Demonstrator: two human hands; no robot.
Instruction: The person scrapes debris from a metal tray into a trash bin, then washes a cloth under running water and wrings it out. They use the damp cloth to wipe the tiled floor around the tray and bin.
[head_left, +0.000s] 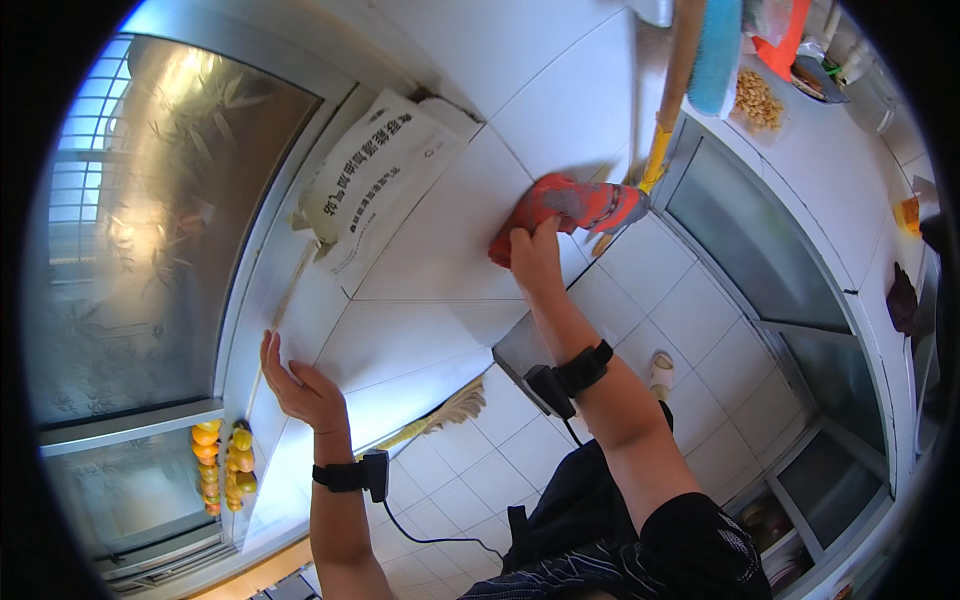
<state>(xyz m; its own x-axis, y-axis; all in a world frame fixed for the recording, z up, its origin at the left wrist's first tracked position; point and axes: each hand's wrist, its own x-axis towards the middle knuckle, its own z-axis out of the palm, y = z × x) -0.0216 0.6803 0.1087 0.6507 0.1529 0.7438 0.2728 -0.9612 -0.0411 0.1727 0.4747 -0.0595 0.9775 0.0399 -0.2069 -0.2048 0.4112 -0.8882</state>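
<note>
My right hand (536, 259) grips the lower edge of a crumpled red and grey patterned cloth (577, 202). The cloth lies against white tiles (450, 247), and its far end is near a yellow pole (655, 161). Over on the left, my left hand (304, 386) is raised with nothing in it, thumb apart from the fingers. Its fingertips are close to the window ledge; whether they touch cannot be told. A white plastic bag (382, 172) with printed writing lies between the window and the cloth. Both wrists wear black straps with small boxes and cables.
A frosted window (172, 225) fills the left side, with tomato-like fruits (241, 461) lined up beside it. A brush with blue bristles (712, 60) and shelled nuts (757, 101) are at the upper right counter (817, 172). A straw-coloured broom head (457, 405) rests below.
</note>
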